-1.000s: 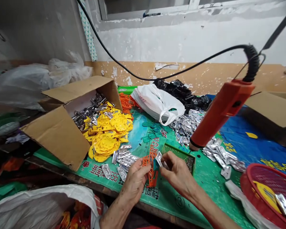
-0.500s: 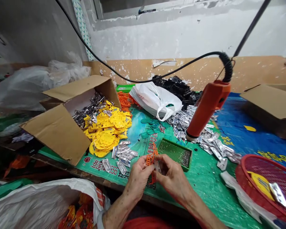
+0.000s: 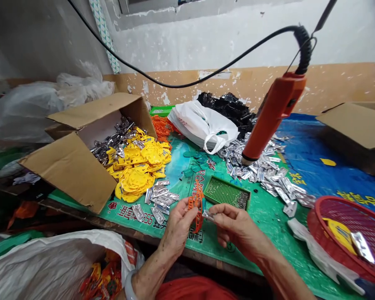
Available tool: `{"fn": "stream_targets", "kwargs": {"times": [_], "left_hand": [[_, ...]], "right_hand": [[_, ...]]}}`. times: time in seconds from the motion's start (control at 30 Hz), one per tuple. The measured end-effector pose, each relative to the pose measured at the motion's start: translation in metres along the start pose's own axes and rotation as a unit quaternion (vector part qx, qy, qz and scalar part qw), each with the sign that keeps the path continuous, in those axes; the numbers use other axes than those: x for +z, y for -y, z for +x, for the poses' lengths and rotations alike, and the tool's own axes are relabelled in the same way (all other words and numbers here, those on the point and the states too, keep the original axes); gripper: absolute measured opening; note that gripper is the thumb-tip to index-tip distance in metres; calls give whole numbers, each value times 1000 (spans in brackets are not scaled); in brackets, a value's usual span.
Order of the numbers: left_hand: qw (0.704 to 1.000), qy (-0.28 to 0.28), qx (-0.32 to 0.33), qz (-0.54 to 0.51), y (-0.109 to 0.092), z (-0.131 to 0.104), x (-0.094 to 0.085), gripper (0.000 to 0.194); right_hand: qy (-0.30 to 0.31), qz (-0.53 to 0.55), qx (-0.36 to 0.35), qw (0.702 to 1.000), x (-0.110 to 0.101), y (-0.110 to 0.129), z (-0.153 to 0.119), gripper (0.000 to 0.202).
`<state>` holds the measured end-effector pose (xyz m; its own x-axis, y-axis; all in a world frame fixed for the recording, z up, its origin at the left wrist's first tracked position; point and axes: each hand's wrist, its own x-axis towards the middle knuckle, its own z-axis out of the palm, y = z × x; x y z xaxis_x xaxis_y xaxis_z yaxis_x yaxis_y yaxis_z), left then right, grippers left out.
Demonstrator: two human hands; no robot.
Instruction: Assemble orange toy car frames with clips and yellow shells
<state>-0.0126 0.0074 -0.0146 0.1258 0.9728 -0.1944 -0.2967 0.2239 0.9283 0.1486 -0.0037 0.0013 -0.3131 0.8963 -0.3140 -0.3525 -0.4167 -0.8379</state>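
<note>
Between the thumb and fingers of my left hand (image 3: pixel 176 225) is an orange plastic openwork piece (image 3: pixel 199 212), standing roughly upright. A bit of teal plastic (image 3: pixel 203 203) shows at its right side. My right hand (image 3: pixel 237 229) pinches a small silver metal plate (image 3: pixel 208 215), its end close to the orange piece; whether they touch I cannot tell. Just beyond my hands lies a green perforated tray (image 3: pixel 218 189) with tiny dark metal pieces in its right end. Several loose silver plates (image 3: pixel 161 198) lie to the left of my hands.
An orange power screwdriver (image 3: pixel 270 121) hangs at right over a silver plate heap (image 3: pixel 278 183). Yellow pieces (image 3: pixel 140 175) spill from a cardboard box (image 3: pixel 71 171). A white bag (image 3: pixel 203 125) lies behind; a red basket (image 3: pixel 318 233) stands right, an open sack (image 3: pixel 50 262) lower left.
My right hand has moved slightly away to the right from the orange piece with the silver plate. The teal bit now shows beside the orange piece. The view has shifted a little.
</note>
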Motion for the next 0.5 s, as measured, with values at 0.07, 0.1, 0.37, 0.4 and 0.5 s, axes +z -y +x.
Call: {"fn": "stream_targets", "kwargs": {"times": [0.07,0.1,0.37,0.4,0.5], "left_hand": [[999,5,12,34,0,0,-1,28],[998,11,19,53,-1,-1,-1,28],[996,44,31,77,-7,-4,2,30],[996,46,32,76,-7,-4,2,30],[994,57,36,82,-6,-5,2,28]], "right_hand": [[15,27,11,999,-2,-1,0,29],[20,33,15,999,-2,-1,1,28],[56,12,4,998,-9,-6,3,34],[54,11,6,998,-10,-6,3,35],[49,11,13,999,-10,-5,2,39]]}}
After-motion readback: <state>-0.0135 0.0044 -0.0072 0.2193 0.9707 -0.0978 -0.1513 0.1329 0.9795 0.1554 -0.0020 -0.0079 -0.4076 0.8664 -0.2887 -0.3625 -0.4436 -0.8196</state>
